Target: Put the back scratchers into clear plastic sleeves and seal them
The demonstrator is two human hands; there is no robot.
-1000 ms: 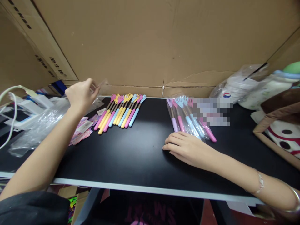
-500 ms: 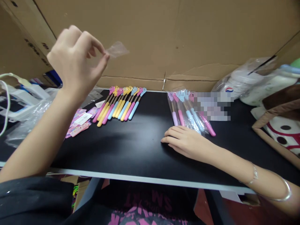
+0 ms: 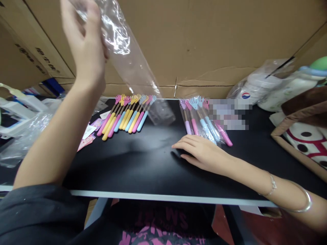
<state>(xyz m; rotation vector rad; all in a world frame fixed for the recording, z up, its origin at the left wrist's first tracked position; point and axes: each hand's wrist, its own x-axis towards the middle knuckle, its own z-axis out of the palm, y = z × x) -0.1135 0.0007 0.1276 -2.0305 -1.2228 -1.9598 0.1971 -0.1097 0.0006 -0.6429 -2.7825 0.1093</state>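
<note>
A long clear plastic sleeve (image 3: 136, 63) hangs above the black desk (image 3: 143, 170), its long axis slanting from upper left to lower right, lower end pointing toward the desk's middle. The left hand (image 3: 88, 47) grips its upper part. Left-side back scratchers (image 3: 126, 119) look not yet sleeved; right-side back scratchers (image 3: 204, 126) appear bagged, beside the loosely spread, seemingly unladen right hand (image 3: 204, 153).

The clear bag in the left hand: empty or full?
Empty, it seems: the clear bag hangs from the left hand with only cardboard showing through.
</note>
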